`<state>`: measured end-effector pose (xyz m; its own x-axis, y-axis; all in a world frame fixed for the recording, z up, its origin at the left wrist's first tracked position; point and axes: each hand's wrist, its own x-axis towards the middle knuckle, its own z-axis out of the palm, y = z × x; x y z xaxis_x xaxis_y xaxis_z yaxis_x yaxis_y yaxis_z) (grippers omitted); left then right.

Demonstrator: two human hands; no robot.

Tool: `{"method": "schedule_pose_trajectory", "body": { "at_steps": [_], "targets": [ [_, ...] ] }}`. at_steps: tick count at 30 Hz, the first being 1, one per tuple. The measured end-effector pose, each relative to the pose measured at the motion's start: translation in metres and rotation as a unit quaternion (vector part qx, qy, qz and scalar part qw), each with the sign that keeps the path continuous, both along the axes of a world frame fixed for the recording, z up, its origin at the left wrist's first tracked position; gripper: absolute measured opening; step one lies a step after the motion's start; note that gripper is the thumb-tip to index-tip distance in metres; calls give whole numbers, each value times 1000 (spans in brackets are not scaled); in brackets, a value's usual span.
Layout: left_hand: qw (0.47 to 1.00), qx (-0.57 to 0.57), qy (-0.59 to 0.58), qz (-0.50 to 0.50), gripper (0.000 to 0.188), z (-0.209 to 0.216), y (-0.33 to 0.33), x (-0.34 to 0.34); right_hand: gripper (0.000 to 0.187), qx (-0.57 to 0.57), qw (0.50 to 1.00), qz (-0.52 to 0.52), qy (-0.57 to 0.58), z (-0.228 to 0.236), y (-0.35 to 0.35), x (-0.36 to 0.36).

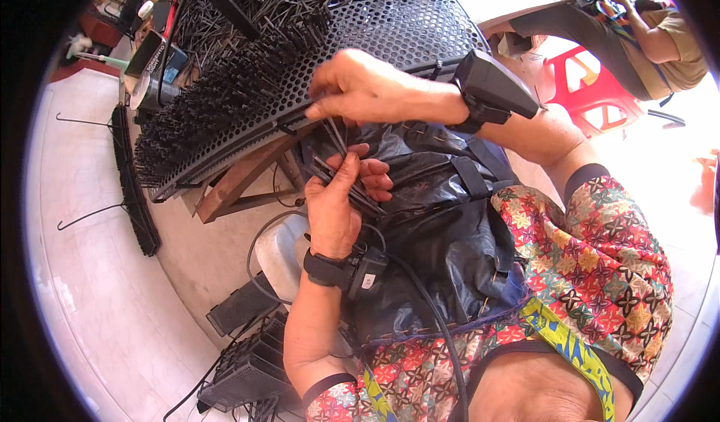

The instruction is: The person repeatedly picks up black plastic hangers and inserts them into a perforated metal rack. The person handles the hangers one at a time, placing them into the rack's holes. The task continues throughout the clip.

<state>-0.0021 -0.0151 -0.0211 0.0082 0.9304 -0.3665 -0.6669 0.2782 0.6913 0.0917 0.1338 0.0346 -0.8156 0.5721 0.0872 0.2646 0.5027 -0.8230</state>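
Observation:
My left hand (pixel 334 208) is closed round a small bunch of thin black sticks (pixel 360 197), the thumb pressed over them. Some of the sticks point up toward my right hand (pixel 360 88). That hand is bent over the near edge of a black perforated panel (pixel 405 32), its fingers curled; what lies between the fingertips is hidden. Many similar black pieces (pixel 240 85) stand packed upright in the panel's holes on the left side, while the holes toward the right are bare. Behind them lies a loose heap of black sticks (pixel 300 2).
A brown wooden frame (pixel 247 178) supports the panel. Black crates (pixel 247 369) stand on the floor at lower left. A long black brush-like strip with wire hooks (pixel 135 182) leans at the left. A red plastic stool (pixel 589 92) and another person (pixel 652 43) are at upper right.

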Motion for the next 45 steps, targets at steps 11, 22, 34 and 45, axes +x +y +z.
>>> {"method": "schedule_pose_trajectory", "body": {
  "at_steps": [11, 22, 34, 45],
  "targets": [
    [999, -17, -8, 33, 35, -4, 2, -3, 15, 165, 943, -178, 228, 4, 41, -23],
    [1000, -16, -12, 7, 33, -2, -1, -1, 12, 444, 880, -56, 158, -19, 49, -54],
    [999, -33, 4, 31, 30, 1, 0, 1, 17, 336, 940, 13, 52, -7, 46, -48],
    [1000, 0, 5, 25, 32, -1, 2, -1, 14, -90, 993, -32, 64, 7, 7, 0]
  ]
}}
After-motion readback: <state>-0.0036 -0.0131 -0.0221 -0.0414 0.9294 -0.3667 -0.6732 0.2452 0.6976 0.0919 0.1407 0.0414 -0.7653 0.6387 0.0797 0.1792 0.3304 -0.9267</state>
